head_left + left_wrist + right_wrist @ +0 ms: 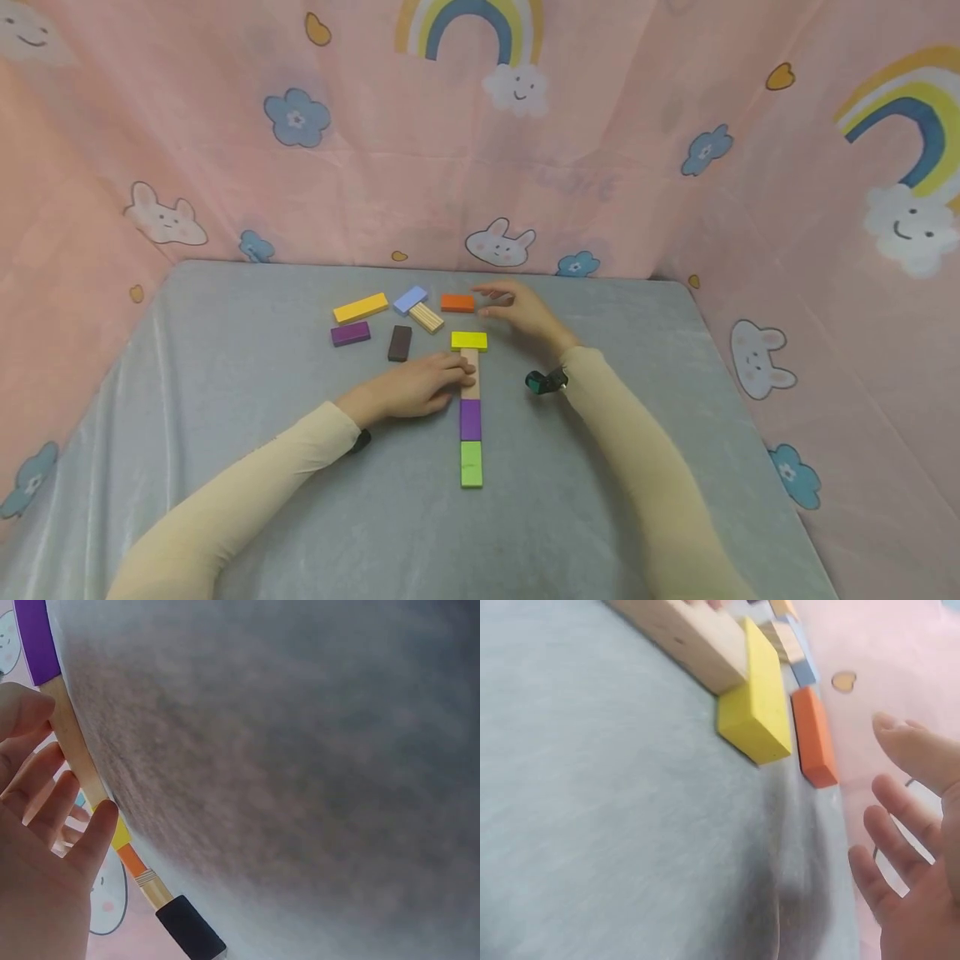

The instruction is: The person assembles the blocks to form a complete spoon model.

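A column of blocks runs down the middle of the cloth: a green block, a purple block and a plain wooden block, topped crosswise by a yellow block. My left hand lies left of the column, its loosely bent fingers reaching over the wooden block and hiding part of it. At the far end, my right hand hovers beside the right end of an orange block. In the right wrist view its fingers are spread, with a gap between them and the orange block.
Left of the orange block lie a ribbed wooden block, a blue block, a long amber block, another purple block and a dark brown block. A pink patterned curtain hangs behind the grey cloth.
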Motion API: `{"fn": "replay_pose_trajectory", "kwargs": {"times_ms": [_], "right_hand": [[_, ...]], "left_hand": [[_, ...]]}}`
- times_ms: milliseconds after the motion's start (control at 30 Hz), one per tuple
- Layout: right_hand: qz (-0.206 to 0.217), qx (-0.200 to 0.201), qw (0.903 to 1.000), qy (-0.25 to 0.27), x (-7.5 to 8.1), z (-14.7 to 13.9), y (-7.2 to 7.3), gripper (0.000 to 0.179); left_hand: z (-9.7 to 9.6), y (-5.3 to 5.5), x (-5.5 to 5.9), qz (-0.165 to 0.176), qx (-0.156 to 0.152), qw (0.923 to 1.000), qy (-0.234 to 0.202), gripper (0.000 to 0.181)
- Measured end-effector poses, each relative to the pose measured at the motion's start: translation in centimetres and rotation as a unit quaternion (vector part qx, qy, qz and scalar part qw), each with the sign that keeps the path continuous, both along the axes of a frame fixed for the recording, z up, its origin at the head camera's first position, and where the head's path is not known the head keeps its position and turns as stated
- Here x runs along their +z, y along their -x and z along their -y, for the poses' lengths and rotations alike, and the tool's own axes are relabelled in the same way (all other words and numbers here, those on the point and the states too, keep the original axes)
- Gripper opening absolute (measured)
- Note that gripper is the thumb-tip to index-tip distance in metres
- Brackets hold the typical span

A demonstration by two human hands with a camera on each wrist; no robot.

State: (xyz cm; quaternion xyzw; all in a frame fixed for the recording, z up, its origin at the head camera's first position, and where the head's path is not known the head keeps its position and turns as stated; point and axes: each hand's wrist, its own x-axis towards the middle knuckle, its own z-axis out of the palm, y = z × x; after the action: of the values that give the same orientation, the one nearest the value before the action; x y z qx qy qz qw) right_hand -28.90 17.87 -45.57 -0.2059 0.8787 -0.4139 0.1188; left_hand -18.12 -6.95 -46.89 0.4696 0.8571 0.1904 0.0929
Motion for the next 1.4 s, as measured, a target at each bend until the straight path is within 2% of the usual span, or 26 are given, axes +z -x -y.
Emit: {"fn": "replay_pose_trajectory", "kwargs": {"times_ms": [133, 367, 733, 1033, 1200, 1400], "right_hand": [[0.023, -0.003, 0.9996, -0.014, -0.3, 0.8, 1.3, 0.046], [0.042, 0.005, 0.9988, -0.024, -0.8, 1.6, 2.2, 0.046], [0.041, -0.005, 0.9989, -0.022, -1.5, 1.8, 2.0, 0.043], [0.035, -0.014, 0.9986, -0.038, -1.4, 2.4, 2.0, 0.043], [0.032, 0.009, 0.9987, -0.038, -1.1, 3.1, 2.0, 0.044], [0.024, 0.030, 0.9986, -0.036, -0.3, 4.5, 2.3, 0.042]], "left_hand": [[0.1, 0.1, -0.2, -0.002, -0.001, 1.0000, -0.002, 0.038], [0.0, 0.2, -0.5, -0.006, 0.001, 1.0000, 0.000, 0.039], [0.0, 0.1, -0.4, 0.001, 0.005, 1.0000, 0.004, 0.040], [0.1, 0.1, -0.4, 0.001, 0.003, 1.0000, -0.001, 0.040], [0.2, 0.0, -0.4, -0.001, 0.004, 1.0000, -0.004, 0.040], [-0.1, -0.1, 0.0, -0.005, -0.002, 0.9999, 0.014, 0.041]]}}
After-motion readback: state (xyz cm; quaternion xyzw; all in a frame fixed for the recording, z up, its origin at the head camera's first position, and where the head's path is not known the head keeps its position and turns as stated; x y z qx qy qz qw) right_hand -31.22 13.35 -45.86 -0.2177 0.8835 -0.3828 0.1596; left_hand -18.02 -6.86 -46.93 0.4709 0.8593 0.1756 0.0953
